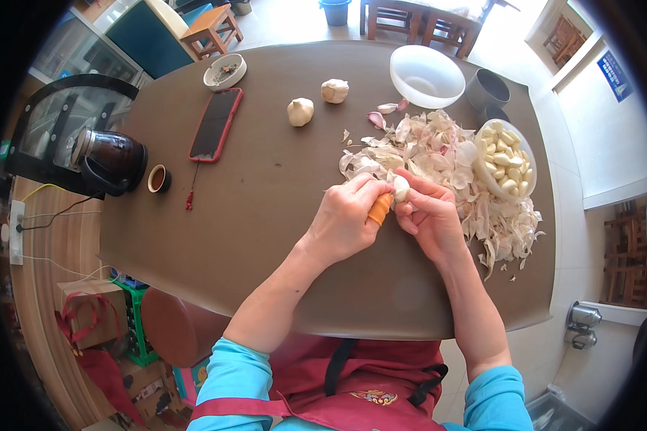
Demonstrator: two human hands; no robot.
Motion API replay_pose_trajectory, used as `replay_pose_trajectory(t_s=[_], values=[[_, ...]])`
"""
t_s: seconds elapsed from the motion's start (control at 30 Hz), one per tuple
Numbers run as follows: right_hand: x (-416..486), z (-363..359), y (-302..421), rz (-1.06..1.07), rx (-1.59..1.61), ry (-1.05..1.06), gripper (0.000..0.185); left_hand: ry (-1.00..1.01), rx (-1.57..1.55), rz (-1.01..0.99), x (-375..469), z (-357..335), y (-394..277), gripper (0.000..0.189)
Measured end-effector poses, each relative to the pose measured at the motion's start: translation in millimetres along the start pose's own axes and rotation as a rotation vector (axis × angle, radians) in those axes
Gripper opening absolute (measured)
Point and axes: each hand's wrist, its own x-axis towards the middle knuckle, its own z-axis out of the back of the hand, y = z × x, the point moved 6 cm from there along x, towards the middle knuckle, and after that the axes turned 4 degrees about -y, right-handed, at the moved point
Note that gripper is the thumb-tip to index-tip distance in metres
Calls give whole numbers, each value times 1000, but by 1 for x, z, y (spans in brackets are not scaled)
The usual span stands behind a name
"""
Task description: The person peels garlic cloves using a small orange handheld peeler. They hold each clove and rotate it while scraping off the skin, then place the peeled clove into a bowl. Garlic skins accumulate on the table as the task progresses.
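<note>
My left hand (341, 218) grips a small knife by its orange handle (380, 209); most of its blade is hidden by the fingers. Pinched in the fingers of my right hand (434, 213) is a pale garlic clove (401, 189), which meets the knife between the two hands. Just beyond them spreads a heap of papery garlic skins (436, 145). To the right of the heap, a white bowl (534, 161) holds many peeled garlic cloves (504, 158). Unpeeled cloves (377, 119) lie at the heap's far edge. Two whole garlic bulbs (300, 112) sit farther left.
Toward the back of the brown table (237, 231) stand an empty translucent bowl (427, 78), a grey cup (488, 89) and an ashtray (225, 71). On the left are a phone (215, 126), a small cup of brown liquid (159, 178) and a dark glass pot (113, 161).
</note>
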Motion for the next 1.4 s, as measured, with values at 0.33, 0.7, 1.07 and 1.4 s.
replay_pose_trajectory(t_s=[0.33,0.7,1.07,1.4], values=[[-3,-3,-1,74,-250,9,40,-209,120,61,0,7,8,19],[-5,-8,6,206,-426,-90,35,-156,-405,497,4,11,43,28],[-4,-7,4,236,-626,-87,29,54,-448,449,1,1,33,14],[-9,-12,12,204,-518,-24,32,142,-918,659,-5,-14,31,16]])
